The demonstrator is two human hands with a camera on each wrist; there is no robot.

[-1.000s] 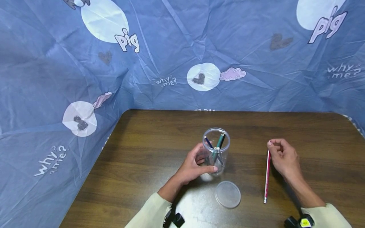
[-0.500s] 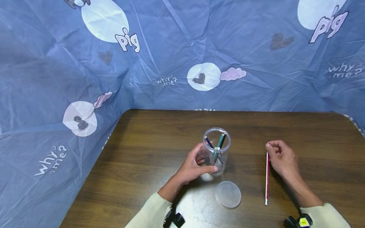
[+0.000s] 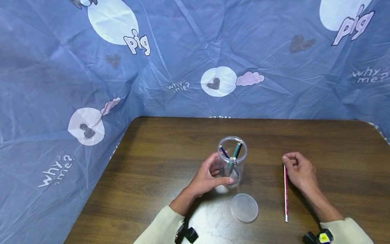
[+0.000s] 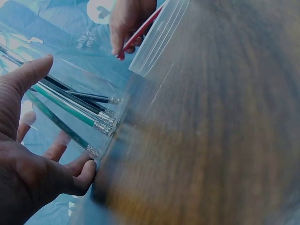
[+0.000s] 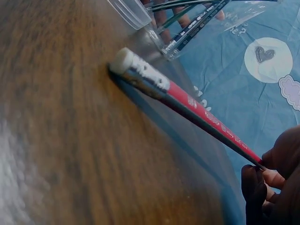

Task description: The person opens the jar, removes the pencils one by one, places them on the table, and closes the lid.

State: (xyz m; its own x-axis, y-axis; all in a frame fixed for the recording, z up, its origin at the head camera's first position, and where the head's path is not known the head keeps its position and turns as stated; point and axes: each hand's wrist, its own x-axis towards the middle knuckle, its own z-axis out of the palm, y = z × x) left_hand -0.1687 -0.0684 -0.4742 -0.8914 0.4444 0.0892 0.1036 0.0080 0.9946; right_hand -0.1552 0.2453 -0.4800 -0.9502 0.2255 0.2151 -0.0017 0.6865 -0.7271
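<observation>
My left hand (image 3: 204, 179) holds a clear plastic jar (image 3: 241, 168) upright on the table, thumb and fingers round its side. Several dark and green pencils (image 4: 65, 105) lean inside it, their metal-ferrule ends at the jar's bottom in the left wrist view. To the right, my right hand (image 3: 301, 172) pinches a red-and-white pencil (image 3: 286, 196) by its far end between thumb and fingertips. The white eraser end (image 5: 124, 61) points back toward me, close to the tabletop; contact is hard to judge. A round translucent lid (image 3: 244, 208) lies flat in front of the jar.
The brown wooden table (image 3: 170, 142) has rounded far corners. A blue printed cloth (image 3: 170, 61) hangs behind it and along the left side. Each wrist carries a small black camera, the right one (image 3: 318, 236) bearing a yellow label.
My right hand has shifted slightly left and nearer to me, and the red pencil's eraser end has come nearer too. The left hand, jar and lid stay in place.
</observation>
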